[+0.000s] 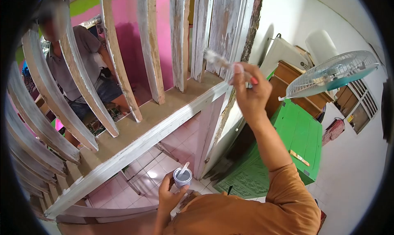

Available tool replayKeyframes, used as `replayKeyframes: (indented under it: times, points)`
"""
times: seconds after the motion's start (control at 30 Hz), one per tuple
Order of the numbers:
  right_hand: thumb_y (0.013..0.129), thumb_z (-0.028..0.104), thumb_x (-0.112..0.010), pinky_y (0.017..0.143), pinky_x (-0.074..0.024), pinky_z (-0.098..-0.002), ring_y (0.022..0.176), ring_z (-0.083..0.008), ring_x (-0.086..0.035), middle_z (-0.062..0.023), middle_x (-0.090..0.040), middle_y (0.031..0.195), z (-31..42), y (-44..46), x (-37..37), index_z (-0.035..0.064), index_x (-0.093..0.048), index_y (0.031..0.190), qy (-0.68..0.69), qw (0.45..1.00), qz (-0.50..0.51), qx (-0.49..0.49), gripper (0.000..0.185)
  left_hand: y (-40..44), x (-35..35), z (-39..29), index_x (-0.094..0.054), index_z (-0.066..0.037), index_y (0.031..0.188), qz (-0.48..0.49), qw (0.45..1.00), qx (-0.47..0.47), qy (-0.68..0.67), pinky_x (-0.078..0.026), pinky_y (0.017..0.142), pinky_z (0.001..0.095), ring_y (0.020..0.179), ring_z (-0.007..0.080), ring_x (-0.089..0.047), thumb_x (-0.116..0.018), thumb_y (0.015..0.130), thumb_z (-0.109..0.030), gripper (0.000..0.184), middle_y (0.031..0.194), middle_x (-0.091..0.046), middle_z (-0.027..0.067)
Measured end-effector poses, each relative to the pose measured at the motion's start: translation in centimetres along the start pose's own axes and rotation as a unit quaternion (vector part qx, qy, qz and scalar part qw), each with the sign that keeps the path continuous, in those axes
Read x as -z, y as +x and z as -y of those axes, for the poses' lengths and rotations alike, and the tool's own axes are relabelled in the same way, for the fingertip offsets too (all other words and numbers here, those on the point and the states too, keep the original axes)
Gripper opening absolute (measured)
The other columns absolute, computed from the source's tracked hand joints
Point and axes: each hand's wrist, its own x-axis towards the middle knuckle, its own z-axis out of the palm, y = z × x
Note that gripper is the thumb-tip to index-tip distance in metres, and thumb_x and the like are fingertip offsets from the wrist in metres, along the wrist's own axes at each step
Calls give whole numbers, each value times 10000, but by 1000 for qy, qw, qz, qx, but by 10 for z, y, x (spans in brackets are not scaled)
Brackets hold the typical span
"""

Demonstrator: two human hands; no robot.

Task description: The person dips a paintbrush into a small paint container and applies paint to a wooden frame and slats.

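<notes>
My right hand (250,89) is raised at centre right, its fingers closed round a paint brush (217,58). The brush's pale, motion-blurred bristles are in front of the worn wooden post (225,29); whether they touch it I cannot tell. Low in the view, my left hand (171,192) holds a small can (182,178) of greyish paint upright, with a pale stick (185,168) leaning in it. Wooden slats (150,42) with patchy whitish paint rise from a brown ledge (164,99), whose front edge is streaked white.
Behind the slats at the left sits a person (78,54) in a grey shirt. To the right are a green cabinet (299,128) with a flat brush (299,157) on top, a wooden drawer unit (285,81) and a fan (328,77). Tiled floor (152,169) shows below the ledge.
</notes>
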Motion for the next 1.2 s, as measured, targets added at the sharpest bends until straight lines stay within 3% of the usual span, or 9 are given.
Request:
replayKeyframes:
  times: [0.17,0.23,0.53,0.63,0.8,0.9,1.07,1.13,1.2]
  points:
    - [1012,134,-659,657,-534,-245,685,-97,-667,-78,-702,796,21,60,20,-45,-679,1128,4,1000,-15,-16,214,2,-2,11,-555,53,1302,0,1000,-4,4,-539,963,343,1107,209,-664,-839,828,-97,573,1195,-655,137]
    - [953,128,-710,630,-539,-301,727,-197,-704,-135,-695,890,23,74,18,6,-703,1063,1,999,35,-7,164,2,-3,13,-560,54,1296,11,1000,-24,17,-544,956,342,1104,215,-669,-844,824,-99,571,1187,-660,140]
    - [918,155,-683,759,-551,-430,827,-344,-665,-145,-611,1020,30,122,16,31,-676,1088,-211,952,151,163,211,4,-1,22,-522,42,1343,47,999,-2,-28,-489,1057,368,1192,226,-623,-822,841,-61,593,1252,-633,132]
    - [882,115,-641,846,-531,-470,985,-358,-638,-165,-569,1030,36,112,24,4,-646,1039,-284,863,363,208,193,4,1,25,-522,34,1351,52,998,-3,-38,-490,1053,366,1191,224,-623,-823,841,-66,601,1252,-634,129]
    - [886,111,-632,852,-545,-465,969,-362,-641,-163,-571,1036,50,119,25,0,-630,1027,-313,815,440,209,180,4,6,27,-520,39,1352,51,997,19,-61,-489,1050,365,1192,222,-622,-829,841,-84,610,1256,-633,134]
    - [900,115,-626,840,-554,-442,924,-350,-653,-162,-576,1030,47,147,20,-5,-615,1050,-360,824,332,286,192,3,8,33,-520,46,1349,50,996,15,-66,-490,1048,366,1188,226,-626,-833,840,-91,613,1252,-634,141]
    - [896,76,-636,772,-550,-460,825,-354,-664,-158,-585,993,40,139,21,0,-644,1047,-348,834,290,314,169,4,13,33,-519,53,1347,59,996,15,-66,-491,1047,373,1183,235,-632,-831,843,-98,611,1245,-638,151]
    - [900,82,-633,797,-553,-471,855,-365,-669,-166,-596,1020,46,115,22,16,-643,1076,-334,792,441,259,188,3,17,34,-520,51,1344,81,995,29,-48,-491,1046,374,1182,234,-634,-819,851,-94,594,1240,-641,153]
    - [903,82,-631,807,-554,-475,872,-371,-668,-167,-602,1058,54,114,23,24,-630,1115,-349,770,480,236,219,1,20,33,-523,50,1340,88,994,31,-51,-491,1045,374,1181,232,-634,-812,854,-93,584,1238,-642,154]
